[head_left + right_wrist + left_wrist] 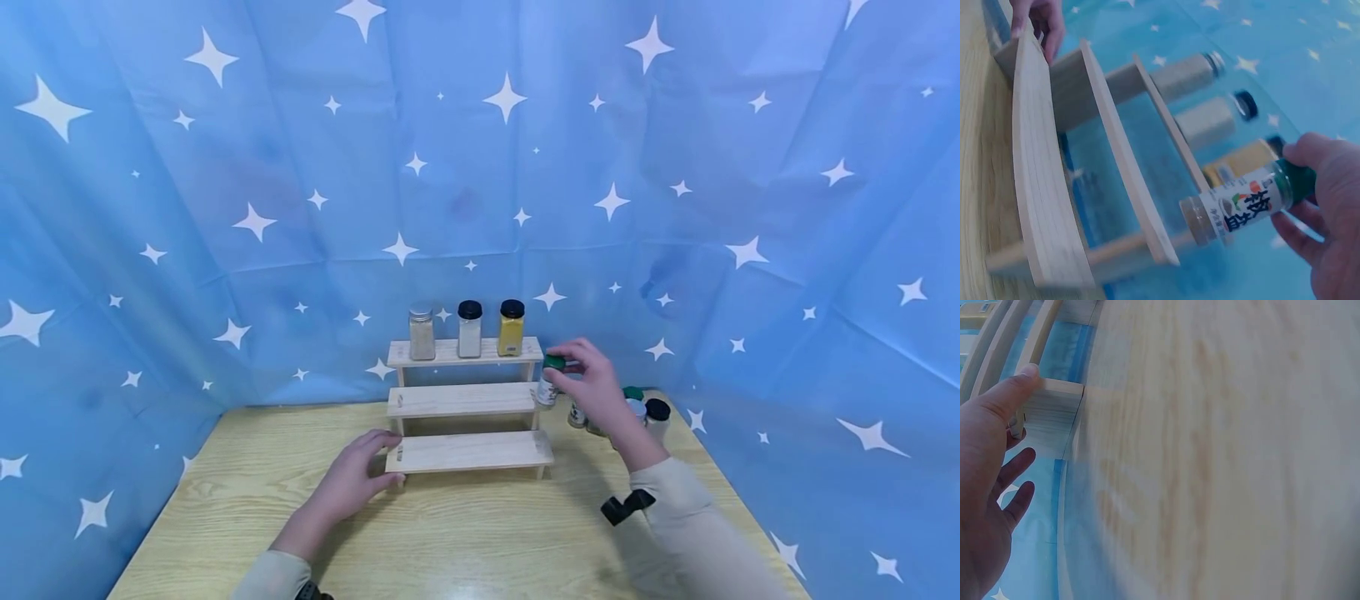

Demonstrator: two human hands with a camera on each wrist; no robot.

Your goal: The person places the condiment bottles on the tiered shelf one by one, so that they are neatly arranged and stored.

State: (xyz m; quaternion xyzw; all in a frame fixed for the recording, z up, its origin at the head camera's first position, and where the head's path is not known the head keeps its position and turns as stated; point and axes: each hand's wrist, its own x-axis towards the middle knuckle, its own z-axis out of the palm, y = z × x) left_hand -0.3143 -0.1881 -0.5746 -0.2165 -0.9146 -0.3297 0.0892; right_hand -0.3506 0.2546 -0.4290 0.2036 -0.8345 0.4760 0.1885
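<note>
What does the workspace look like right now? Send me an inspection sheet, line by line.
Surface: wood-grain table, under the rack and jars.
Job's things: three-tier wooden rack; on its top tier a silver-lidded jar, a black-lidded jar of white contents and a black-lidded jar of yellow contents; green-capped seasoning bottle labelled 椒盐, held by the rack's right end; more jars right of the rack, partly hidden by the right arm.
Clutter: nothing seen.
Left hand: grips the bottom tier's left end.
Right hand: fingers pinch the bottle's green cap.
Cables: nothing seen.
Surroundings: blue curtain with white stars, behind and at both sides.
</note>
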